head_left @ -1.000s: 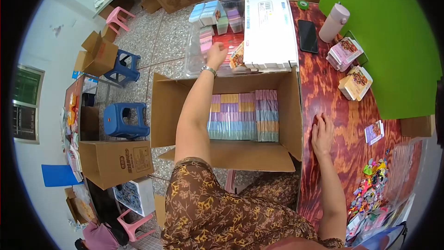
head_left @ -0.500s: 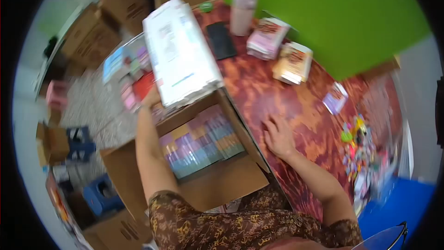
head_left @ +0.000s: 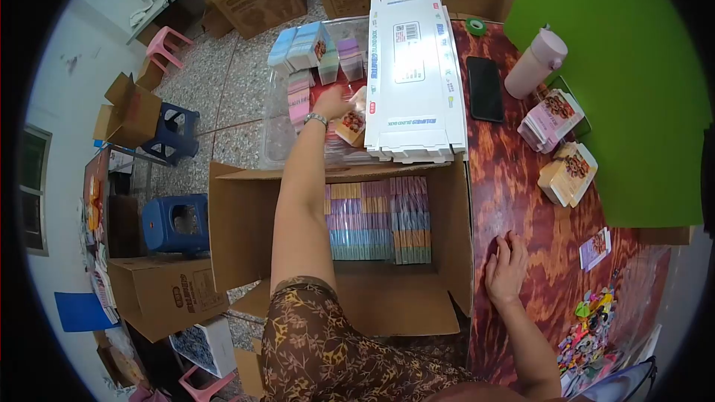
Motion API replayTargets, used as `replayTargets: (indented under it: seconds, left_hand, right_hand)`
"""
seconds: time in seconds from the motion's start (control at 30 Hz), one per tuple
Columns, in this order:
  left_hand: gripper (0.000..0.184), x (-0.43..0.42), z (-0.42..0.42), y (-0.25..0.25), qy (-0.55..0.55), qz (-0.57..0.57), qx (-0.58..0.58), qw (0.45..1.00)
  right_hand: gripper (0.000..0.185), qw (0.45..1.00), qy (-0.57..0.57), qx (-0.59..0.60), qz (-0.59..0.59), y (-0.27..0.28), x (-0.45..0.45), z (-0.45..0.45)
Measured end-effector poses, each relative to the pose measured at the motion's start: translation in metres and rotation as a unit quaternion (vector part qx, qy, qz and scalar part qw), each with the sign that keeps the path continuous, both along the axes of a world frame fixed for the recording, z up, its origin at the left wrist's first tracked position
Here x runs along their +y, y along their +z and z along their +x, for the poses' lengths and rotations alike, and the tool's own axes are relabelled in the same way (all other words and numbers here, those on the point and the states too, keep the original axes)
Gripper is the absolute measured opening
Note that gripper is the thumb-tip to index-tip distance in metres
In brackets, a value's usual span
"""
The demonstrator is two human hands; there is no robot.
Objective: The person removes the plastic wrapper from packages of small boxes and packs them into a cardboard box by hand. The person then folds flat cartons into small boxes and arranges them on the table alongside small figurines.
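Clear plastic forms the tray [head_left: 272,141] that my left hand [head_left: 334,104] reaches into, just beyond the far wall of the open cardboard box [head_left: 417,313]. The fingers point down beside an orange pack [head_left: 348,131]; I cannot tell whether they grip anything. Pink packs [head_left: 299,97] lie to the left of that hand in the tray, with blue packs [head_left: 302,48] and purple packs [head_left: 350,59] towards its far edge. A stack of white cartons [head_left: 408,97] stands against the tray's right side. Inside the box sit rows of wrapped packs [head_left: 372,227].

My right hand [head_left: 506,272] rests on the table [head_left: 514,201] near its left edge, fingers loosely bent, holding nothing. Towards the table's far edge are a black phone [head_left: 485,89], a green tape roll [head_left: 475,27] and a pink bottle [head_left: 535,65]. A heap of small colourful pieces [head_left: 588,327] lies nearer the right edge.
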State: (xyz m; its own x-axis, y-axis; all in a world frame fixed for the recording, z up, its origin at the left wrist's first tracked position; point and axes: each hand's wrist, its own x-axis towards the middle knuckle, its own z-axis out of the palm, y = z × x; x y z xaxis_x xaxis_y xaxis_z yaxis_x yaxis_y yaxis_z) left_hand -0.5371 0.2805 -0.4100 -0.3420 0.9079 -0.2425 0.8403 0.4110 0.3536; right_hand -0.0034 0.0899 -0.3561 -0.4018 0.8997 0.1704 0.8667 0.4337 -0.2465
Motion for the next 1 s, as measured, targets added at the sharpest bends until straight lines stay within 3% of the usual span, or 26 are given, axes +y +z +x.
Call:
replayTargets:
  seconds: [0.03, 0.13, 0.27, 0.33, 0.37, 0.4, 0.63, 0.67, 0.73, 0.77, 0.8, 1.0]
  left_hand:
    - [0.068, 0.007, -0.006, -0.015, 0.019, 0.143, 0.005, 0.990]
    - [0.057, 0.033, 0.009, -0.022, 0.089, 0.211, 0.016, 0.973]
    - [0.059, 0.055, 0.030, -0.017, 0.096, 0.173, 0.019, 0.980]
    - [0.051, 0.085, 0.000, -0.067, 0.046, 0.170, 0.127, 0.976]
    - [0.046, 0.099, -0.020, -0.083, 0.028, 0.086, 0.156, 0.984]
    - [0.043, 0.105, -0.031, -0.086, 0.013, 0.077, 0.172, 0.982]
    - [0.029, 0.099, -0.073, -0.090, 0.000, 0.246, 0.165, 0.955]
    - [0.035, 0.096, -0.073, -0.095, 0.010, 0.310, 0.153, 0.938]
    - [0.040, 0.101, -0.074, -0.086, 0.017, 0.244, 0.105, 0.964]
    - [0.037, 0.099, -0.067, -0.091, 0.033, 0.277, 0.201, 0.939]
    - [0.036, 0.103, -0.063, -0.094, 0.028, 0.271, 0.201, 0.941]
    - [0.033, 0.116, -0.062, -0.099, 0.013, 0.249, 0.107, 0.962]
  right_hand:
    - [0.041, 1.000, 0.000, -0.003, -0.003, 0.000, 0.000, 0.000]
    - [0.042, 1.000, 0.001, -0.010, -0.010, 0.000, 0.000, 0.002]
    - [0.046, 1.000, 0.010, -0.012, -0.013, -0.003, 0.001, 0.005]
    - [0.049, 1.000, 0.018, -0.011, -0.014, -0.006, 0.003, 0.007]
    - [0.049, 1.000, 0.018, -0.010, -0.019, -0.004, 0.003, 0.006]
    - [0.050, 1.000, 0.009, -0.012, -0.026, -0.002, 0.002, 0.006]
    - [0.050, 0.998, -0.014, 0.017, -0.054, 0.009, 0.004, 0.008]
    - [0.050, 0.998, -0.003, 0.029, -0.051, 0.009, 0.006, 0.007]
    - [0.052, 0.998, 0.001, 0.026, -0.048, 0.006, 0.007, 0.008]
    - [0.053, 0.998, 0.004, 0.025, -0.050, 0.006, 0.005, 0.009]
    - [0.054, 0.999, 0.003, 0.025, -0.047, 0.006, 0.004, 0.010]
    - [0.057, 0.999, 0.006, 0.027, -0.032, 0.003, 0.004, 0.010]
